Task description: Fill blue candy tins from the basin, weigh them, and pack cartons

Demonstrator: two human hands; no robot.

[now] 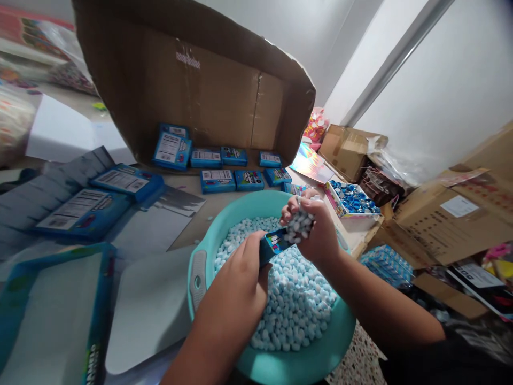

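Head view | my left hand clamps small blue box | right hand fisted around white candies over teal basin

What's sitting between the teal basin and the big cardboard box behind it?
Head view: a row of small blue candy boxes lies on the table between the teal basin and the cardboard box.

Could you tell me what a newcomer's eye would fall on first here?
First the teal basin at centre, heaped with pale candies. Over it the left hand holds a small blue box while the right hand grips a handful of them beside it. Behind looms a tipped cardboard carton with blue boxes lined up below it.
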